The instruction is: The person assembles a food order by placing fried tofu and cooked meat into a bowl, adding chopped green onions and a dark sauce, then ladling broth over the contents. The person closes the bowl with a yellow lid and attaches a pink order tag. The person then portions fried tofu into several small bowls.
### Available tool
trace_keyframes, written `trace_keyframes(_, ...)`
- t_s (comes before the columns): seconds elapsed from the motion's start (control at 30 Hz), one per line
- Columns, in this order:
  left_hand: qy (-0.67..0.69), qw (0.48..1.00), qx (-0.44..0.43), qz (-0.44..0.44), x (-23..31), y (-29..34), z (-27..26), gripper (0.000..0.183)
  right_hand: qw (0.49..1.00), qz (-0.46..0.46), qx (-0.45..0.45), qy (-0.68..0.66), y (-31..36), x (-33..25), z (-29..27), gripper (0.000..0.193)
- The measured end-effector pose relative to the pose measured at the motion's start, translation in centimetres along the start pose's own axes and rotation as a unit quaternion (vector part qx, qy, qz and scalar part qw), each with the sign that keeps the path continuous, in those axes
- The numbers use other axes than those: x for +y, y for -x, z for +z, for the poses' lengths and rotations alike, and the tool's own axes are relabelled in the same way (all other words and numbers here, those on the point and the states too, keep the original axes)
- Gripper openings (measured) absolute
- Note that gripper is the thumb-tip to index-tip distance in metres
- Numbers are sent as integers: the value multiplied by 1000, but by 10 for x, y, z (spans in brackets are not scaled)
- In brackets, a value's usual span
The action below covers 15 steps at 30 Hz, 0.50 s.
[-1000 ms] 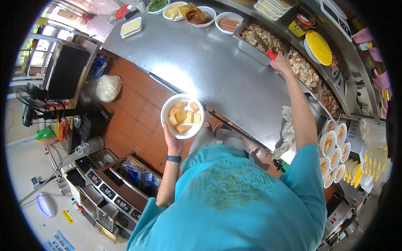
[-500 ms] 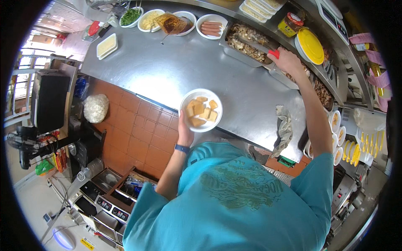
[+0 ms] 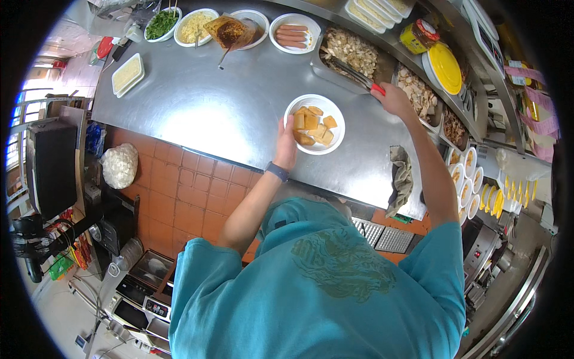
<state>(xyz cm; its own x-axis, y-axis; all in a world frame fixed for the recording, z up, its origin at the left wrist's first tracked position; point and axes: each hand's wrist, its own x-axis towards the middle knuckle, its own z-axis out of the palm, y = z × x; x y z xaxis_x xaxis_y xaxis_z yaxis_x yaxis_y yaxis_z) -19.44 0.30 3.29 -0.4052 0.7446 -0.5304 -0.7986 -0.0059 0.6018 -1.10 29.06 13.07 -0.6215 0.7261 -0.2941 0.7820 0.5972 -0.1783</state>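
One white bowl [image 3: 339,113] of golden chunks [image 3: 311,122] was held over the near side of the steel counter [image 3: 239,96], probably light and thin-walled, likely to flex if squeezed, so best cupped low at the side. The left hand [image 3: 286,145] had it there, thumb at the rim, other fingers hidden beneath. The right hand [image 3: 391,99] was wrapped round a red-handled utensil [image 3: 357,75], seemingly stiff; its tips were hard to make out against the chopped food [image 3: 353,51] in the metal tray [image 3: 335,78]. Whether the bowl touched the counter could not be told.

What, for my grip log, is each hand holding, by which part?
Left hand: white bowl, by its left side. Right hand: tongs, by the red handle.
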Motion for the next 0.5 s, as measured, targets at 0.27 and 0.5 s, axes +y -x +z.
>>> trace_keyframes(0.27, -35, 999, 23, 11, -8, -15, 1, 59, 998, 8, 45, -50, 59, 12, -19, 36)
trace_keyframes(0.5, -30, 998, 31, -40, -25, -43, 47, 60, 989, 24, 91, -114, 132, 4, -63, 35)
